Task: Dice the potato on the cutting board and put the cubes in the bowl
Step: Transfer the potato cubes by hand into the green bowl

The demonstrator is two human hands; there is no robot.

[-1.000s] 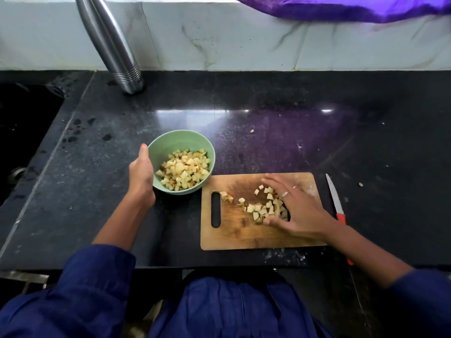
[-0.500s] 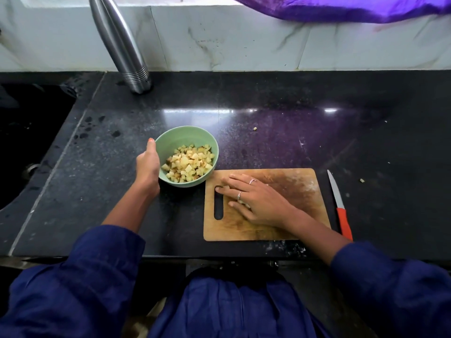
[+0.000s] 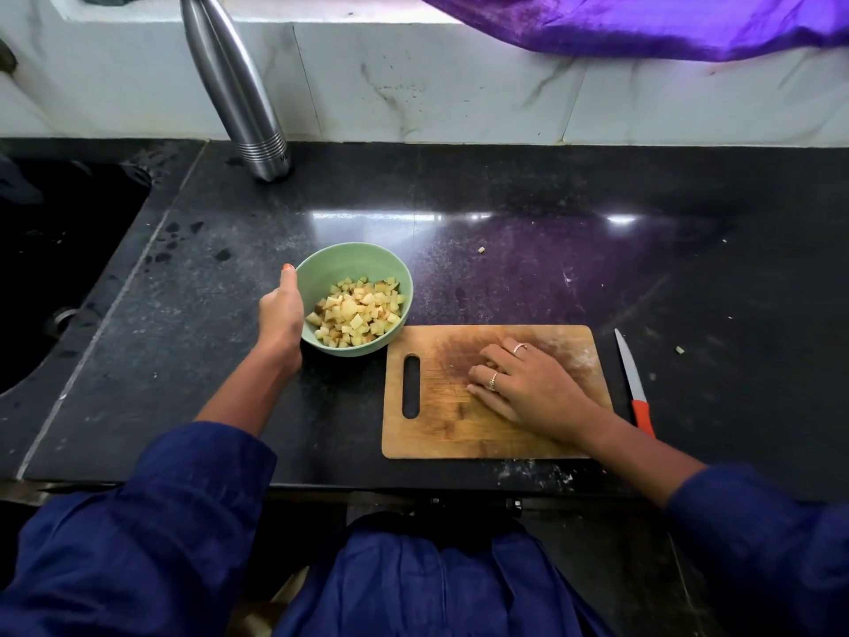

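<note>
Countertop [image 3: 551, 268] arrangement. The bowl [image 3: 353, 264] is placed just behind the left rear corner of the cutting board [image 3: 441, 425], and the potato cubes [image 3: 356, 312] are contained in it. The left hand [image 3: 281, 310] is set against the bowl's left side. The right hand [image 3: 528, 388] is laid on the board, with cubes possibly hidden beneath it. The knife [image 3: 633, 383] is positioned just right of the board. The bottle [image 3: 239, 85] is located behind the bowl, by the wall; the sink [image 3: 55, 268] is found at far left.
</note>
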